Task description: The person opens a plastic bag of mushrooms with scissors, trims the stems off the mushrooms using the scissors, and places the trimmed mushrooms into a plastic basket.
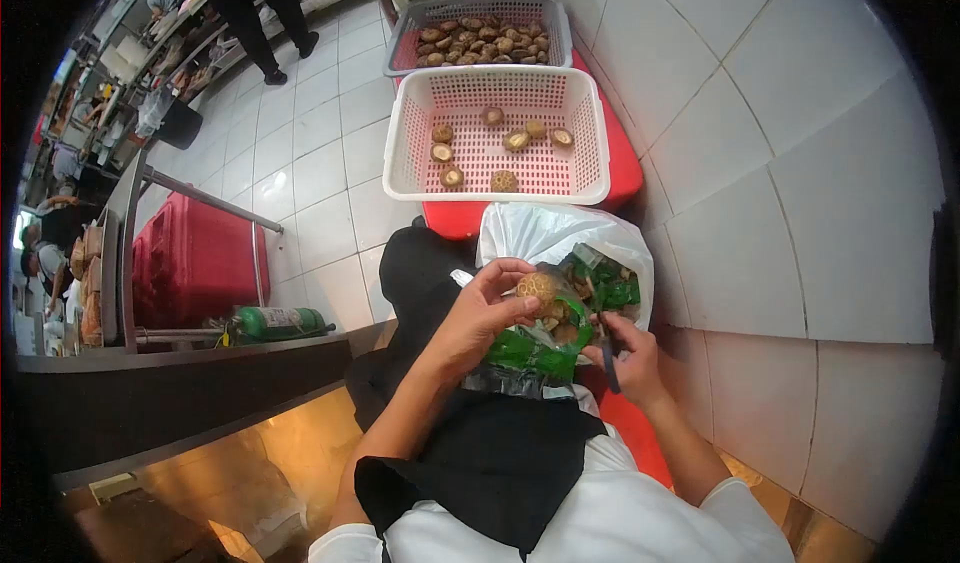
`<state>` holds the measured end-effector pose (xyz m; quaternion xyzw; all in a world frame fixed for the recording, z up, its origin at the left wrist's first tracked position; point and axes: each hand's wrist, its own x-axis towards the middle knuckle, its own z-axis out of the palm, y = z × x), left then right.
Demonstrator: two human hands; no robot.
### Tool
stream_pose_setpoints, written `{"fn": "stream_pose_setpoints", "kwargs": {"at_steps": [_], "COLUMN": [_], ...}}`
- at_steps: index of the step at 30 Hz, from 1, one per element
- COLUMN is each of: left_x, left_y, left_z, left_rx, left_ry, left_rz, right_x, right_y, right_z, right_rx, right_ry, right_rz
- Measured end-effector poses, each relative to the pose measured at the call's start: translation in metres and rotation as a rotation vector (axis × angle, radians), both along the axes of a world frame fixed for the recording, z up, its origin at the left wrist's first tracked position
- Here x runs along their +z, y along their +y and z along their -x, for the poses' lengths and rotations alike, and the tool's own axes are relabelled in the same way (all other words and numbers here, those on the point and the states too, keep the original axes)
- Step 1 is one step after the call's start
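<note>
My left hand (478, 315) is closed on a shiitake mushroom (537, 286), its cracked brown cap facing up. Close to its right, my right hand (636, 365) grips scissors (609, 361) by the dark handle, with the blades pointing away from me beside the mushroom. Below both hands a white plastic bag (520, 225) lies open on my lap. Green plastic (545, 355) and brown mushroom pieces show in its mouth. Just beyond the bag stands a white perforated basket (400, 153) with several shiitake mushrooms (516, 140) spread over its bottom.
A grey basket (395, 55) heaped with mushrooms stands behind the white one, over a red surface (625, 163). Tiled wall (720, 253) rises close on the right. To the left are a metal-framed table (190, 358), a red bin (190, 263) and a green bottle (275, 323). A person (255, 3) stands farther off.
</note>
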<state>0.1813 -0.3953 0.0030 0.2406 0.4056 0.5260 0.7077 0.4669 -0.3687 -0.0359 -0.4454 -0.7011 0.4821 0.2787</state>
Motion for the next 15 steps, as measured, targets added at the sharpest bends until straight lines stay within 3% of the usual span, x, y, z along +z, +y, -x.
{"fn": "stream_pose_setpoints", "kwargs": {"at_steps": [5,6,15], "left_x": [-0.004,0.004,0.002], "left_y": [0.015,0.016,0.018], "left_z": [-0.011,-0.015,-0.023], "left_rx": [-0.045,-0.025,0.007], "left_ry": [-0.217,-0.117,-0.17], "left_rz": [0.063,0.061,0.013], "right_x": [0.031,0.029,0.042], "right_y": [-0.003,-0.003,0.0], "right_z": [0.011,0.014,0.022], "right_rx": [0.1,0.09,0.043], "right_ry": [-0.112,-0.113,-0.33], "right_rz": [-0.249,-0.345,-0.491]}}
